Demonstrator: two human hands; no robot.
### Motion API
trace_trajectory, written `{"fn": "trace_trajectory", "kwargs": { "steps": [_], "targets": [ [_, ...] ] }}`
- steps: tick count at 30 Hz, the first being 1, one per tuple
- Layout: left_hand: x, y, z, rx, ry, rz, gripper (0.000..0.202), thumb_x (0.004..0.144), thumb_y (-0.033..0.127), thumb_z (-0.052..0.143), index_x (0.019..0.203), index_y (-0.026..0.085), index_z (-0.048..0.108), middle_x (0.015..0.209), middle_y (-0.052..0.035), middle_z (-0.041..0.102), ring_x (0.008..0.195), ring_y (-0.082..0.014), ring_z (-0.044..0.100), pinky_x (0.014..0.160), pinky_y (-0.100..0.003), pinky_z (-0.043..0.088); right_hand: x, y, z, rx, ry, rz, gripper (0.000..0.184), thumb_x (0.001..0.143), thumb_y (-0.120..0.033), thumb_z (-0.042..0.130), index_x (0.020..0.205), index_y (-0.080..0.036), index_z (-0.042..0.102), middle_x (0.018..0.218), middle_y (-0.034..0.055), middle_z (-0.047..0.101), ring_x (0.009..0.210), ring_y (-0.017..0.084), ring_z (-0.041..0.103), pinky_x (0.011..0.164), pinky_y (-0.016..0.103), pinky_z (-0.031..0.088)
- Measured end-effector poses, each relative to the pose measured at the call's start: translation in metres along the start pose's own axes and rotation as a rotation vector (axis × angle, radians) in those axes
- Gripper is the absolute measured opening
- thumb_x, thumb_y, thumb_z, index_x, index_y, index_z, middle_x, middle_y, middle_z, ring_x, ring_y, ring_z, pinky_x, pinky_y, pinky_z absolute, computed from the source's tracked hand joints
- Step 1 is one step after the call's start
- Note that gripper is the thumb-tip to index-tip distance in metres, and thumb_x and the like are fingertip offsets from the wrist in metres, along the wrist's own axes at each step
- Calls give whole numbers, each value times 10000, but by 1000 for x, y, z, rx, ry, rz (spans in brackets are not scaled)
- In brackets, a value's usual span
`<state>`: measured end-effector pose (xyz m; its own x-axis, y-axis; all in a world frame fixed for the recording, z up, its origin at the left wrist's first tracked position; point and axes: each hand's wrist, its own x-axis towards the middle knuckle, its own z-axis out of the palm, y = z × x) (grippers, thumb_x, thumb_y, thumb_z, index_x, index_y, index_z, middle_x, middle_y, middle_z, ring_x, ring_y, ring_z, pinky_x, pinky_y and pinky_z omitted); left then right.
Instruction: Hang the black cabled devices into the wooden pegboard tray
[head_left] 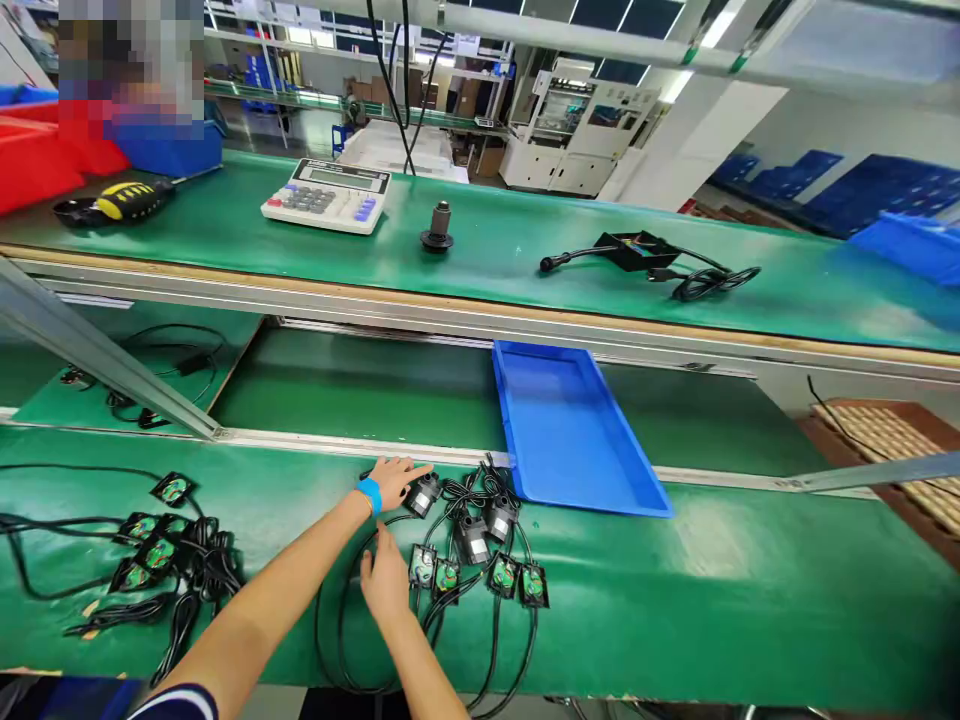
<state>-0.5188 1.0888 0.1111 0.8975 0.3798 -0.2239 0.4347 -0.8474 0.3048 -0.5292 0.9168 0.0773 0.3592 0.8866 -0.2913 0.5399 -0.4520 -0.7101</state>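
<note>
Right hand [384, 585] spread on cables [352, 640]; left hand [394, 480] pinches pump [424, 493] beside blue tray [577, 440].

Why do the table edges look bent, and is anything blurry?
Head view: the wide lens bows the green table and conveyor rails; ceiling lights wash out the top right; a patch at top left is pixelated; both hands look sharp.

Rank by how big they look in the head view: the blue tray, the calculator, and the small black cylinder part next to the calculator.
1. blue tray, by far the largest.
2. calculator.
3. black cylinder part, smallest.
The calculator and part lie farther from the camera, so both look smaller than they really are.
</note>
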Motion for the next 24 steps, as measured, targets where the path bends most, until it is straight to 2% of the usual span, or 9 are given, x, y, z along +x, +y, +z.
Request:
{"fn": "trace_trajectory", "kwargs": {
  "steps": [3, 5, 7, 10, 12, 15, 19, 21, 24],
  "targets": [
    [16, 7, -1, 27, -16, 86, 650, 902, 200, 492, 1520, 394, 439, 1321, -109, 613, 1143, -332, 574, 952, -505, 425, -5, 6, -20, 8, 148, 45, 438, 940, -209, 332, 1320, -162, 543, 1177, 163, 673, 1063, 301, 684, 919, 470, 582],
    [28, 8, -1, 35, -51, 124, 504, 913, 218, 506, 1385, 375, 585, 1289, -97, 635, 1142, -332, 577, 945, -504, 425, -4, 14, -28, 15, 302, 118, 420, 955, -233, 318, 1313, -154, 523, 1249, 196, 617, 1146, 323, 646, 941, 482, 572],
    [39, 7, -1, 12, -68, 142, 400, 908, 228, 531, 1274, 337, 651, 1260, -89, 659, 1150, -331, 575, 944, -502, 424, -1, 23, -30, 46, 382, 180, 487, 935, -190, 338, 1402, -104, 443, 1403, 249, 505, 1281, 339, 577, 1023, 489, 540],
    [46, 4, -2, -86, -78, 110, 366, 892, 235, 565, 1235, 319, 659, 1253, -61, 691, 1159, -322, 578, 949, -495, 433, 7, 31, -28, 164, 266, 143, 689, 824, -14, 323, 1512, -51, 313, 1537, 264, 382, 1323, 263, 573, 1040, 383, 543],
    [41, -3, -4, -138, -62, 53, 336, 889, 234, 573, 1194, 325, 683, 1234, -37, 712, 1165, -312, 581, 968, -487, 433, 12, 33, -35, 132, 143, 31, 770, 747, 60, 316, 1503, -75, 372, 1536, 213, 436, 1264, 185, 620, 999, 281, 554],
    [15, -26, -5, -186, 45, -103, 281, 895, 268, 590, 1147, 303, 709, 1229, -40, 726, 1200, -309, 573, 1004, -477, 429, 22, 38, -71, -91, 56, -60, 687, 743, 68, 345, 1346, -141, 597, 1363, 110, 644, 1205, 160, 647, 1071, 260, 501],
    [-53, -72, 3, -269, 234, -507, 287, 921, 358, 564, 1151, 256, 702, 1286, -71, 709, 1227, -314, 580, 988, -458, 469, 37, 48, -129, -294, 22, -53, 526, 854, -2, 327, 1215, -153, 679, 1211, 120, 710, 1146, 208, 655, 1027, 317, 501],
    [-91, -94, 11, -302, 297, -712, 289, 927, 381, 543, 1137, 253, 694, 1267, -71, 717, 1200, -326, 596, 959, -459, 488, 34, 54, -144, -397, -99, -132, 449, 871, -28, 375, 1102, -197, 721, 1131, 94, 729, 1089, 213, 667, 948, 305, 506],
    [-140, -119, 27, -361, 415, -940, 285, 920, 421, 540, 1100, 248, 678, 1182, -80, 740, 1155, -338, 615, 927, -450, 504, 10, 66, -147, -542, -327, -249, 312, 853, -67, 494, 948, -224, 747, 1003, 70, 755, 977, 228, 699, 874, 313, 505]
  ]
}}
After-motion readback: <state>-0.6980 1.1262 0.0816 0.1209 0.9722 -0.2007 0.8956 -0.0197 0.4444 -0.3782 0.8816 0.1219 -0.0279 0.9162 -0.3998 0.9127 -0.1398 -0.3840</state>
